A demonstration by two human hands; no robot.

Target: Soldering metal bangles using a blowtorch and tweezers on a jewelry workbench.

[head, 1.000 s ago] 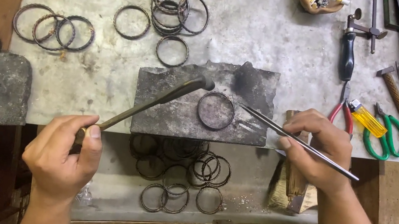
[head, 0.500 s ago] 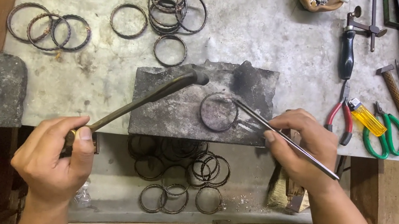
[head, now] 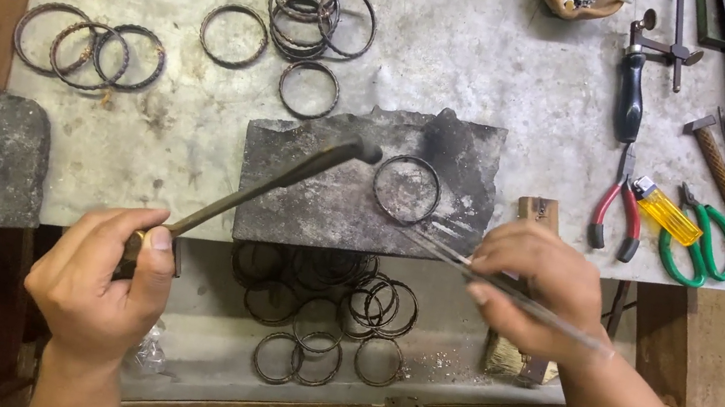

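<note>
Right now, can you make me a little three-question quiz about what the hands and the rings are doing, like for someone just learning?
1. True or false: the left hand holds a long thin torch whose tip reaches over the dark slab.
2. What lies on the dark slab by the tweezers' tip? A) red pliers B) a single ring C) a yellow lighter
3. Fill in: the right hand holds the ____.

Key:
1. True.
2. B. The red pliers and the yellow lighter lie to the right on the table.
3. Tweezers.
</note>
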